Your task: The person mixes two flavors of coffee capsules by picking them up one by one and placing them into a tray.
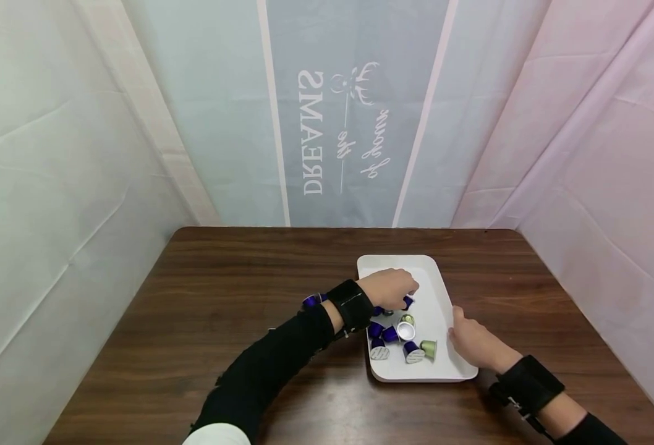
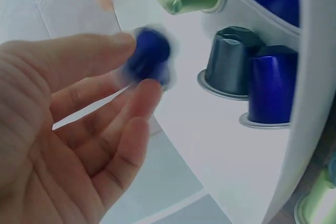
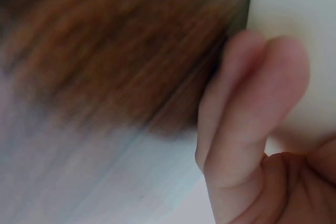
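A white tray (image 1: 433, 278) lies on the dark wooden table (image 1: 238, 278) with several coffee capsules in its near half: blue ones (image 1: 413, 352), a green one (image 1: 428, 348) and one showing its silver foil (image 1: 406, 329). My left hand (image 1: 390, 287) hovers over the tray and pinches a blue capsule (image 2: 149, 56) between thumb and fingertips. Beside it in the left wrist view stand a grey capsule (image 2: 228, 61) and a blue capsule (image 2: 270, 90). My right hand (image 1: 471, 340) holds the tray's right rim, its curled fingers (image 3: 252, 108) against the white wall (image 3: 294, 9).
Another blue capsule (image 1: 310, 301) lies on the table just left of my left wrist. Cloth walls close in the table at the back and on both sides. Bare wood stretches left of the tray.
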